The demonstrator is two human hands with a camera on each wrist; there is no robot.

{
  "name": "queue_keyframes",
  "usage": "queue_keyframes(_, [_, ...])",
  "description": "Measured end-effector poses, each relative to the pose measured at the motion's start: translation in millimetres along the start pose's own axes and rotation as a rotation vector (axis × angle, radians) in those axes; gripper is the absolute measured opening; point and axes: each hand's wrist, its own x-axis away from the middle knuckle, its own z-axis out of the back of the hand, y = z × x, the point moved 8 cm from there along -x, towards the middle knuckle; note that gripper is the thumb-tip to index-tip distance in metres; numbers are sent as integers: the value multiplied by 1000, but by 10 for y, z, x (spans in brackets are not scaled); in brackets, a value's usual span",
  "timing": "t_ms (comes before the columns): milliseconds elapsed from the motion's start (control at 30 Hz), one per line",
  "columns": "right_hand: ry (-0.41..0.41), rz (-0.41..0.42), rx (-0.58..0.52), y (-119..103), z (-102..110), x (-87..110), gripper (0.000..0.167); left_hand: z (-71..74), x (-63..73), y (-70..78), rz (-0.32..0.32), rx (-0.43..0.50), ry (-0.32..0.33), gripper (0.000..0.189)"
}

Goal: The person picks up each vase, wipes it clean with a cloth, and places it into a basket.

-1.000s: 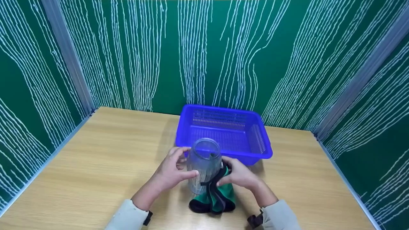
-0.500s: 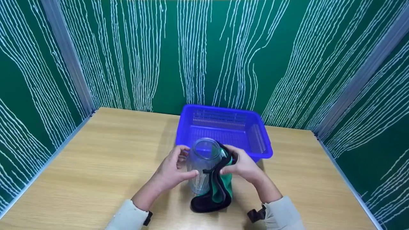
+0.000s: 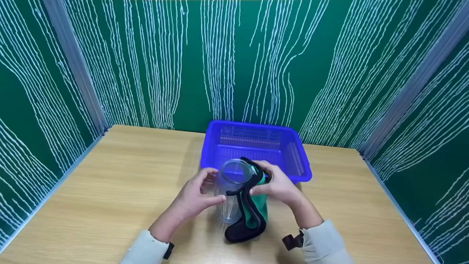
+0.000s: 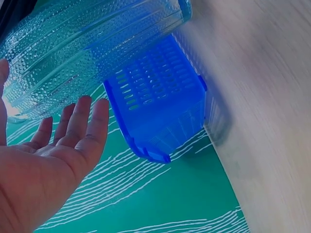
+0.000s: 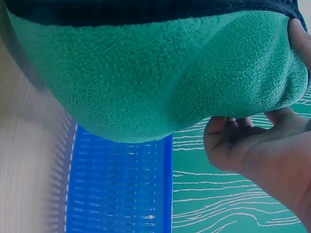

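Observation:
A clear textured glass jar stands upright on the table in the head view. Around its left side is my left hand, its fingers and thumb spread. The left wrist view shows these fingers fairly straight beside the glass jar; whether they touch it I cannot tell. My right hand pinches a green fleecy cloth with black edging against the jar's right side. In the right wrist view the cloth bulges downward, the right hand holding its edge, thumb over the top.
Just behind the jar sits a blue perforated plastic basket. Light wooden table surface lies under everything. Green walls with white wavy lines enclose the back and sides.
My right hand has raised the cloth along the jar's right side, its top edge now reaching the rim and its lower part drawn together. The left hand and jar have stayed nearly still.

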Motion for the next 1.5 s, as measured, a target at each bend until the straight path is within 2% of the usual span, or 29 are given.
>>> queue_keyframes(600, [-68, 65, 138, -67, -37, -12, 69, 6, -14, 20, 2, 36, -30, 64])
queue_keyframes(800, [-73, 79, 140, -40, -38, -12, 70, 2, -16, 3, 0, 57, -22, 63])
queue_keyframes(1067, [-95, 51, 124, 35, -68, 10, 75, 0, -8, -25, 38, 58, -18, 64])
queue_keyframes(1500, [-102, 11, 153, 187, -104, 20, 85, -12, -22, -44, 14, 52, -4, 64])
